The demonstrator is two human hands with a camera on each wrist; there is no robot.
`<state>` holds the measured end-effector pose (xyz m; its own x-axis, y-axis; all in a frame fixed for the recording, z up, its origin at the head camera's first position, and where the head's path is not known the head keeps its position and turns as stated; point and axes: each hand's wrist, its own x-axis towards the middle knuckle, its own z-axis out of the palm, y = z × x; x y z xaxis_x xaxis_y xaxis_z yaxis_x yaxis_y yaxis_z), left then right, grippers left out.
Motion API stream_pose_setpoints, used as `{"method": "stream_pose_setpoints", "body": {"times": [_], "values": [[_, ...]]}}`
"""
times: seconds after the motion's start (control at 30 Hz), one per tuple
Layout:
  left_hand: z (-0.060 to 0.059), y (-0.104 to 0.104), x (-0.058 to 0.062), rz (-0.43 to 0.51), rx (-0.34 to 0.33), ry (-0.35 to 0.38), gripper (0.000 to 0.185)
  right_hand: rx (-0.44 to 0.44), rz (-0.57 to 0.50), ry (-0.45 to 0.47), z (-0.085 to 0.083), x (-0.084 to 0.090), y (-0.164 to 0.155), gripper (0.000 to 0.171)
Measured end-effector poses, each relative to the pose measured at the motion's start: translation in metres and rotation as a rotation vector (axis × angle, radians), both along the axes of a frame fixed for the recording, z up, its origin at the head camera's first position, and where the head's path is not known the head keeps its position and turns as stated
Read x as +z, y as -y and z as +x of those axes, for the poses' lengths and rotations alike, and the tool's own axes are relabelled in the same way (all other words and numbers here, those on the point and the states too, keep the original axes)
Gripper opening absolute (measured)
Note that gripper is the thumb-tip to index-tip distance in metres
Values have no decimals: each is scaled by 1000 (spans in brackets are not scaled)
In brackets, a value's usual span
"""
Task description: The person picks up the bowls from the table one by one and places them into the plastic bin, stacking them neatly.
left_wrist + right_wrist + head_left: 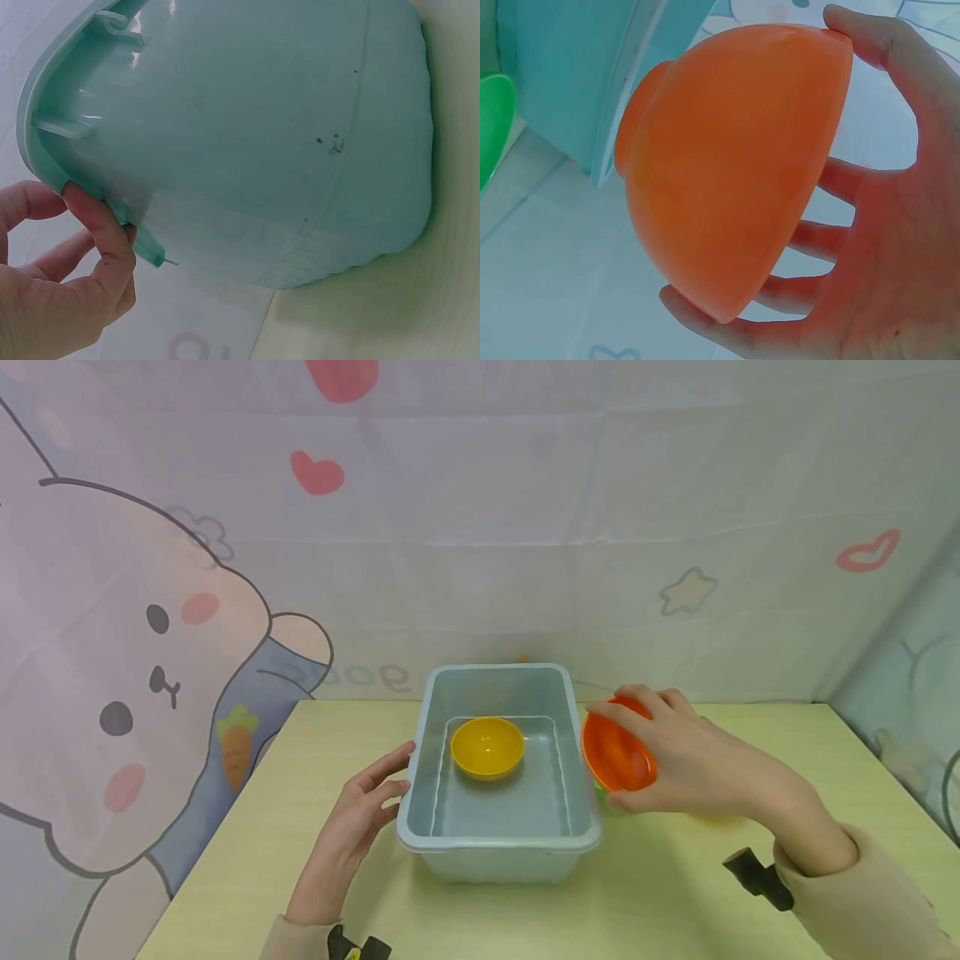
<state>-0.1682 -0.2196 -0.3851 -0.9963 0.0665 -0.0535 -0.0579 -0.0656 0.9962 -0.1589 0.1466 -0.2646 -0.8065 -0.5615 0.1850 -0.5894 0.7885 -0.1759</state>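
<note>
My right hand [686,760] grips an orange bowl [611,747] by its rim, thumb and fingers spread across the opening. In the right wrist view the orange bowl [720,150] is tipped on its side, its foot towards the bin's wall. It is held just right of a pale blue-green plastic bin [498,843]. A yellow bowl [487,750] sits upright on the bin's floor. At the bin's left rim is my left hand [360,814]. In the left wrist view its fingers [105,236] curl at the rim, one tucked beneath the lip.
A green bowl [493,124] shows partly at the edge of the right wrist view, beside the bin. Under my right hand a yellowish patch [712,818] is mostly hidden. The light wooden table [360,727] ends at a printed cloth backdrop [487,527].
</note>
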Motion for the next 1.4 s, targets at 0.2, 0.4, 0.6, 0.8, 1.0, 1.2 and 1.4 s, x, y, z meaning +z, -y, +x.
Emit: {"method": "stream_pose_setpoints", "body": {"times": [0.2, 0.4, 0.6, 0.8, 1.0, 1.2, 1.4], "values": [[2, 1, 1, -1, -3, 1, 55, 22, -28, -7, -3, 3, 7, 76], [1, 0, 1, 6, -6, 0, 55, 50, -51, 28, -10, 9, 14, 78], [1, 0, 1, 7, -7, 0, 54, 59, -34, 51, -18, 14, 23, 78], [0, 0, 1, 7, -5, -2, 54, 77, -20, 61, -25, 18, 31, 80], [1, 0, 2, 3, -5, 7, 54, 83, -14, 71, -32, 20, 40, 81], [2, 0, 2, 6, -9, 3, 54, 72, -22, 103, -39, 22, 49, 81], [-1, 0, 0, 4, -2, 0, 54, 71, -22, 109, -50, 21, 56, 82]]}}
